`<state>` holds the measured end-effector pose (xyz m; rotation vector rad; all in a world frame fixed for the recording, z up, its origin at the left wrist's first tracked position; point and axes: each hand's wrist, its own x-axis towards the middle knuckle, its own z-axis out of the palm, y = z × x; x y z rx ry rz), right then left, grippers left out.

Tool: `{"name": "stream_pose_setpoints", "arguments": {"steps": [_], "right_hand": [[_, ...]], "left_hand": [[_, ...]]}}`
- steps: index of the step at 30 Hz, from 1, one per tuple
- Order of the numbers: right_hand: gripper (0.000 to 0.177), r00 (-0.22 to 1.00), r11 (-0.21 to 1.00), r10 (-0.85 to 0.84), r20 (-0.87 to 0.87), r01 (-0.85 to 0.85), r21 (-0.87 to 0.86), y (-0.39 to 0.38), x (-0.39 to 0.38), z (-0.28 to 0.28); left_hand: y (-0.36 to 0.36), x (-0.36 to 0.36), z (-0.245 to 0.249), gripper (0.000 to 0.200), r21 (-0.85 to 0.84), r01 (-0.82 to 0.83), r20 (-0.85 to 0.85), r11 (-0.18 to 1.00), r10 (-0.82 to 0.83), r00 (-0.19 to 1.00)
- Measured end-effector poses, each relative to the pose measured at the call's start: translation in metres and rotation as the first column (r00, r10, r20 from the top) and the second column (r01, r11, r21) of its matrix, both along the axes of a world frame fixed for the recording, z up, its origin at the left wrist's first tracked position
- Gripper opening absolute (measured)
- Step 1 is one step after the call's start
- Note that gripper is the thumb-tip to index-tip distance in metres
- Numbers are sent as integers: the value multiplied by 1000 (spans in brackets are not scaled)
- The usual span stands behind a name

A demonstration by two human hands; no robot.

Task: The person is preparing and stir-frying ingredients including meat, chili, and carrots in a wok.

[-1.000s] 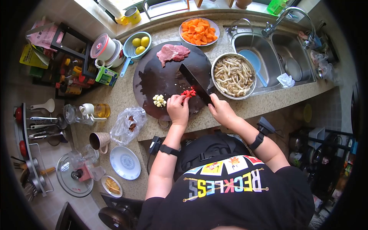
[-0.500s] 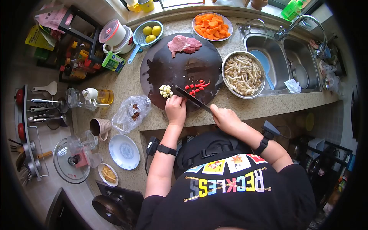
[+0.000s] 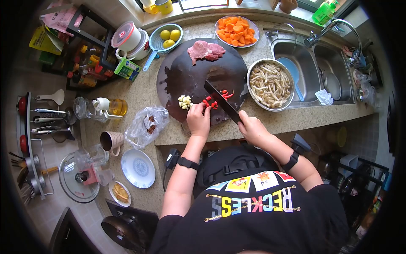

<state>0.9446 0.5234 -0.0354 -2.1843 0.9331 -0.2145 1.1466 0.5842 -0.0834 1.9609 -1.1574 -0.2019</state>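
Note:
My right hand (image 3: 253, 129) grips the handle of a dark kitchen knife (image 3: 224, 102), whose broad blade slants up and left over a round dark chopping board (image 3: 182, 67). At the board's near edge, the fingers of my left hand (image 3: 198, 120) are curled together; whatever they hold is hidden. Cut red chili pieces (image 3: 214, 104) lie just beyond those fingers, left of the blade, with more chili (image 3: 227, 94) on its right side. A small pile of chopped garlic (image 3: 185, 102) sits beside my left fingertips. Raw meat (image 3: 206, 51) rests at the board's far side.
Right of the board stands a steel bowl of mushrooms (image 3: 270, 84), before a double sink (image 3: 313, 100). Behind are a plate of carrots (image 3: 237, 31) and a blue colander (image 3: 157, 42). A plastic bag (image 3: 146, 127), mug (image 3: 111, 142) and white plate (image 3: 138, 168) are on the left.
The knife has moved right and its blade has turned steeper; it now lies between chili pieces, some of them gathered on its left. My left hand has shifted slightly right. The view has shifted a little.

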Motion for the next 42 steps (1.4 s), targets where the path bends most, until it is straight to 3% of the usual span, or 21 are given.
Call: {"name": "stream_pose_setpoints", "arguments": {"steps": [2, 13, 22, 28, 31, 37, 40, 42], "right_hand": [[20, 1000, 1000, 0, -4, 0, 2, 2, -1, -1], [17, 998, 997, 70, 0, -70, -36, 9, -5, 7], [16, 983, 982, 137, -126, -152, -112, 9, -10, 20], [18, 957, 983, 176, -232, -184, -16, 12, -1, 24], [20, 954, 983, 174, -246, -184, -20, 15, 12, 24], [19, 981, 988, 138, -138, -147, -54, 15, 6, 11], [17, 997, 989, 36, -70, -45, -143, 14, -9, 12], [20, 977, 960, -133, -166, 86, -266, 8, -21, 8]], "left_hand": [[-4, -2, 1, 18, 86, -41, 21, 995, 40, 999], [-1, 9, -4, 9, -1, -1, 87, 1000, 1, 996], [0, 14, 2, 9, 14, 23, 57, 1000, -23, 998], [2, 14, 4, 7, 55, 51, 31, 997, -53, 998], [4, 15, -1, 8, 25, 118, 104, 993, -120, 987], [4, 6, -3, 9, -63, 77, 119, 995, -69, 990], [-2, 2, -6, 9, -121, 69, 90, 990, -58, 994], [-6, -1, -6, 11, -130, 72, 48, 989, -67, 997]]}}
